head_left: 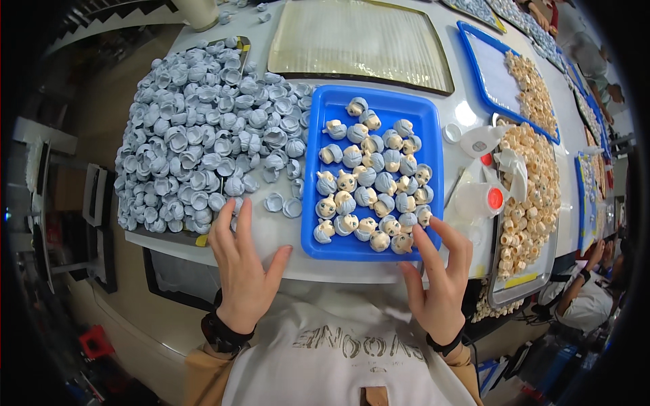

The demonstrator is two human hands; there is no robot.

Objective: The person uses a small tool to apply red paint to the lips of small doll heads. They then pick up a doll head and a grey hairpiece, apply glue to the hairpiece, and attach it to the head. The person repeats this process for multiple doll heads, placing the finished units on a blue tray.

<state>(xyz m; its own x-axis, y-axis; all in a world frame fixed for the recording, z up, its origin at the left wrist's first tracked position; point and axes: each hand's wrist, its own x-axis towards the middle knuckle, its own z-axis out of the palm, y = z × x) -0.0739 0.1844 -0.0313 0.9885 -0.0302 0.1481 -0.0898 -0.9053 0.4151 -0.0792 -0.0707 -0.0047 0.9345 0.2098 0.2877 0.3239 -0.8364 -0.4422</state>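
Observation:
My left hand point(242, 271) hovers at the table's near edge, fingers spread and holding nothing. Its fingertips are beside a big heap of pale blue-grey hair shells point(183, 135), hollow caps made for small doll heads. In front of me lies a blue tray point(420, 111) with several doll heads point(365, 177), cream-faced and wearing blue-grey hair. My right hand point(439, 287) is at the tray's near right corner. Its index fingertip is at or just above a head there, and its thumb is apart from the finger. Whether it touches that head I cannot tell.
Right of the tray stand a white squeeze bottle point(479, 141) and a white bottle with a red cap point(481, 199). Beyond them, a metal tray point(521, 287) is heaped with cream parts point(531, 176). A shallow framed panel point(359, 40) lies behind. Co-workers sit at far right.

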